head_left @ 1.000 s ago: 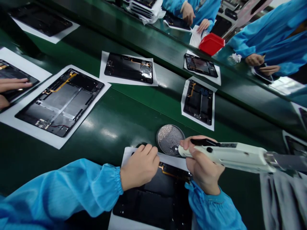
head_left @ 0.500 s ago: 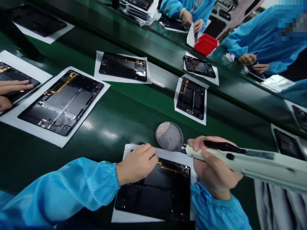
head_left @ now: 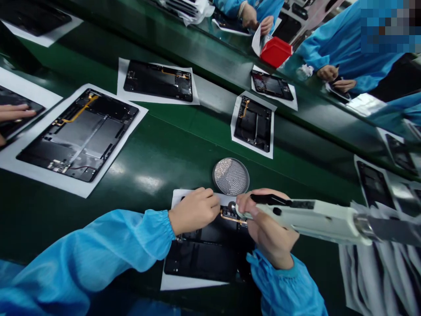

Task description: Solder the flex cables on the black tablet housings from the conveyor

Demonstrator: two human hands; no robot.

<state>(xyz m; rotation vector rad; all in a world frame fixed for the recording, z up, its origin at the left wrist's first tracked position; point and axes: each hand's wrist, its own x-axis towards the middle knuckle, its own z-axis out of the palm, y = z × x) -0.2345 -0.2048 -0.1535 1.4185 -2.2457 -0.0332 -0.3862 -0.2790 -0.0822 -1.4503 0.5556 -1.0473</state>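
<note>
My right hand (head_left: 271,232) is wrapped round a pale green electric screwdriver (head_left: 312,219). Its metal nose is over the upper edge of an opened black tablet (head_left: 207,263), close to my left fingertips; the bit cannot be made out. Curled over the tablet's top edge, my left hand (head_left: 195,213) has its fingers closed, and whatever is between them is hidden. An orange flex cable (head_left: 230,218) shows along the tablet's upper part. Under the tablet lies a white sheet (head_left: 184,283). Just beyond it stands a round dish (head_left: 232,176) with small screws.
Several opened tablets lie on white sheets, among them a large tablet (head_left: 82,136) at left. Another person's hand (head_left: 15,115) rests at the far left. Co-workers sit across the green bench (head_left: 158,149), near a red bin (head_left: 276,51). Grey-white sheets (head_left: 375,276) hang at right.
My right hand has brought the screwdriver from the screw dish down and left to the tablet's upper edge. My left hand stays at the tablet. The whole view has shifted slightly.
</note>
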